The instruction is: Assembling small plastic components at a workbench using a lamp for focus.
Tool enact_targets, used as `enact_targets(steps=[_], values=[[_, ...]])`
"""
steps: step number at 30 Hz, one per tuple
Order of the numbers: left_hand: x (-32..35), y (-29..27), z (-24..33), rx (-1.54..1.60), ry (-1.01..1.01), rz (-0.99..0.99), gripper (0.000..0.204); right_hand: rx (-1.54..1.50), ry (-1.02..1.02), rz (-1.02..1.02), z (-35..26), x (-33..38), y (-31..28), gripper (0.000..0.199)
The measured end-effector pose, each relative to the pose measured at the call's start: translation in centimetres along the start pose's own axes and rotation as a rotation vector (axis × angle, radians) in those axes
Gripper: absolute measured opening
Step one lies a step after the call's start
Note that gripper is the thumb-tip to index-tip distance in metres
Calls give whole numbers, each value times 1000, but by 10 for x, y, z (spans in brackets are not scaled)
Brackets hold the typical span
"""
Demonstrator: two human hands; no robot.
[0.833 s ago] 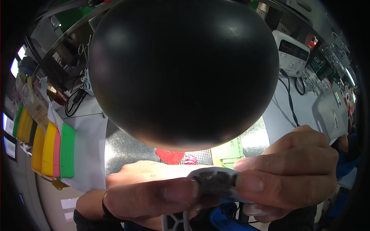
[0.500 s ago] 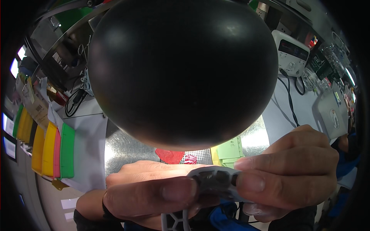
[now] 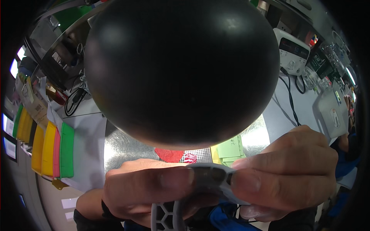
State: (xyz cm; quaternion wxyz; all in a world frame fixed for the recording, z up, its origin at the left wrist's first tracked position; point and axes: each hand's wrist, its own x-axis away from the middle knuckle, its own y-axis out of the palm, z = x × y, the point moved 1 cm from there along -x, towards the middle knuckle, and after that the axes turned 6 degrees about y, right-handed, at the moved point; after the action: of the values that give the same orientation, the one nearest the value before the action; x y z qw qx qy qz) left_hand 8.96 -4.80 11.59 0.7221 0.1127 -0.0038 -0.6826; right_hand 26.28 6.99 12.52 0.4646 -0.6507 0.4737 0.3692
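We were in what looked like a workshop set up for small bench jobs. A white instrument with a dark display stood at two o'clock, a black cable trailing from it toward three. Between eight and nine o'clock we had a row of yellow, pink and green bins. A bright metal plate spread across six o'clock, with handwritten green paper slips at four.

Head fisheye is looking down from the person's head | is facing worktable | is sitting close to left hand and right hand | dark dome is filling its upper middle
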Motion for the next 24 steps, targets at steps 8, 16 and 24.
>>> enact_targets(steps=[8,16,24], values=[[-16,-30,-21,-675,884,-241,83,-51,-20,-150,7,1,-11,23],[-30,-46,-28,-708,1217,-262,88,-25,-10,-60,4,5,-5,22],[-29,-41,-26,-687,1143,-259,79,-120,-44,-445,10,-14,-25,21]])
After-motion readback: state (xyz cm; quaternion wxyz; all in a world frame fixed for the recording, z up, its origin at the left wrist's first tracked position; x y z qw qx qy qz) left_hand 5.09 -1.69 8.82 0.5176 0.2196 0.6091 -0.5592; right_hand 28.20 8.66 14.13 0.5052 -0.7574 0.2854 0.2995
